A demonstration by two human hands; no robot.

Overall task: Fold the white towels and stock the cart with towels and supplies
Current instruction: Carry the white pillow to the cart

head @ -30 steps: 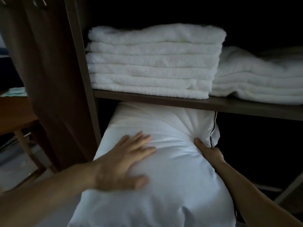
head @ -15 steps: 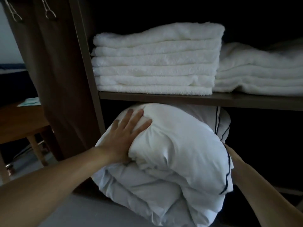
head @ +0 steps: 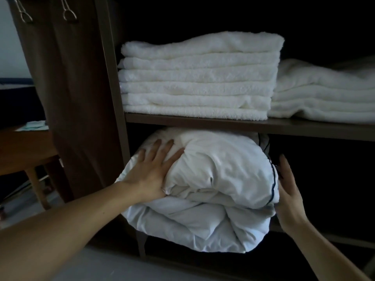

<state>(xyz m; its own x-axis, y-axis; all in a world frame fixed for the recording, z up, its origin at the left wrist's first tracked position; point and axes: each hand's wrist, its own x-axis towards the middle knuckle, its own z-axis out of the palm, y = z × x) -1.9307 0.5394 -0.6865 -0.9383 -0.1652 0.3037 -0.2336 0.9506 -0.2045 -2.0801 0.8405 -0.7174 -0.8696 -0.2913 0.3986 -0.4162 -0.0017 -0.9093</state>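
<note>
A: Foreground?
B: Left hand (head: 151,173), fingers straight and spread, pressing flat on the bundled white pillow (head: 219,175). Right hand (head: 288,191), fingers extended, against the pillow's dark-piped right edge. Neither hand curls round anything.

A: Where does the pillow lie?
B: In the lower compartment, bulging out past the front, directly under the shelf (head: 223,125).

A: Beyond?
B: On the shelf, a stack of folded white towels (head: 198,78) on the left touches a lower stack (head: 324,96) on the right
</note>
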